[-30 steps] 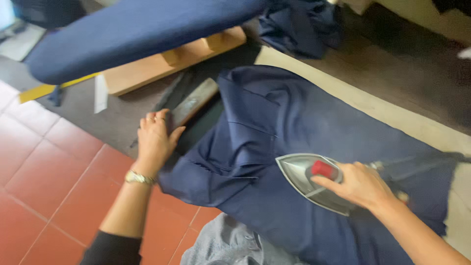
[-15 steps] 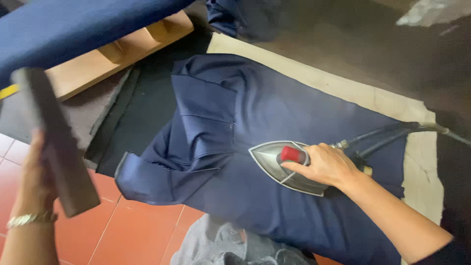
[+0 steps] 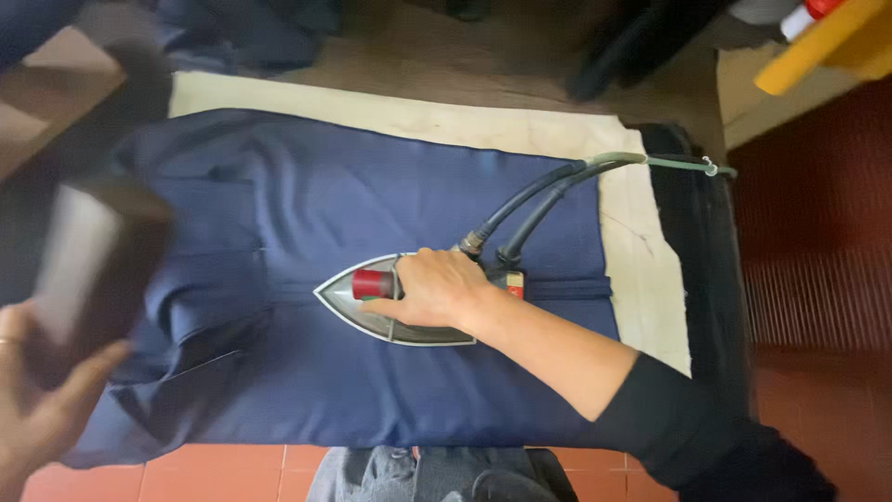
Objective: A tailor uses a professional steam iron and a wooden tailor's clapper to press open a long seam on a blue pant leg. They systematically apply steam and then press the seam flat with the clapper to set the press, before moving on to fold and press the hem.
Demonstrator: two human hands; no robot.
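my right hand (image 3: 432, 290) grips the iron (image 3: 390, 302) flat on the cloth (image 3: 372, 204); left hand (image 3: 37, 409), at 9 o'clock, fingers clasp a block (image 3: 88, 265); best glide slowly.

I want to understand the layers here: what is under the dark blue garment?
Under the dark blue garment a cream pad shows along the far and right edges. The iron, held by the right hand, rests on top. The pad's middle is covered.

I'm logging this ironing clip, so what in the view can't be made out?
- Block in the left hand: motion-blurred, its material unclear.
- Iron handle: covered by the right hand.
- Garment near hem: hangs past the table edge.
- Hoses: far end out of sight.
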